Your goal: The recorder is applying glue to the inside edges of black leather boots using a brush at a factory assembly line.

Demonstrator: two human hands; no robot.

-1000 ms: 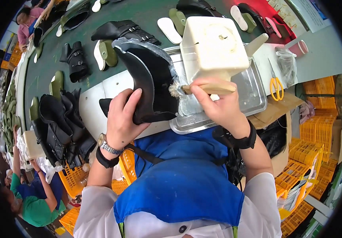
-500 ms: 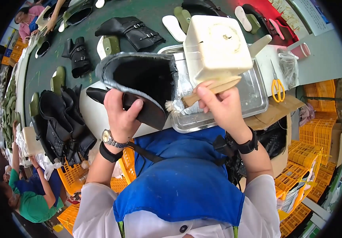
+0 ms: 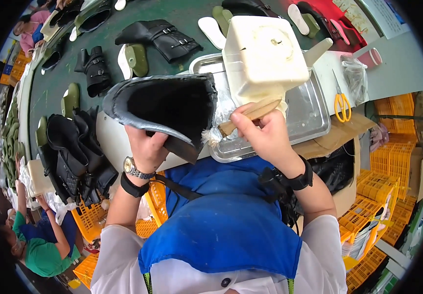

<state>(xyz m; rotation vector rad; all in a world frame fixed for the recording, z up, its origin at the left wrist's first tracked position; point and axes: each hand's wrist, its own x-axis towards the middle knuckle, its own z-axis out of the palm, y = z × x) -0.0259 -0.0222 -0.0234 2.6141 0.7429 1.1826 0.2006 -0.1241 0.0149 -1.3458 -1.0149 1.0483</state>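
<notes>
My left hand (image 3: 145, 147) is closed round a black boot (image 3: 172, 100), whose wide shaft opening with a greyish rim faces up and toward me. A wooden-handled brush (image 3: 250, 116) with pale, ragged bristles is pinched in my right hand (image 3: 266, 134). Its bristle end is beside the right edge of the boot's opening; whether they touch I cannot tell. Behind the brush, a white plastic container (image 3: 265, 56) with a stained top stands in a metal tray (image 3: 314, 125). The boot's lower part is partly hidden by its own shaft and my fingers.
Black buckled boots (image 3: 165, 41) and green and white insoles (image 3: 135, 59) lie on the green table. More dark boots (image 3: 72, 147) stand at left. Orange-handled scissors (image 3: 342, 105) lie right of the tray. Yellow crates (image 3: 388, 157) are stacked at right. A person in green (image 3: 49, 250) works at left.
The boot has tipped and shifted slightly left, so its opening shows wider. My right hand and the brush have moved a little left, with the bristles still near the boot's edge.
</notes>
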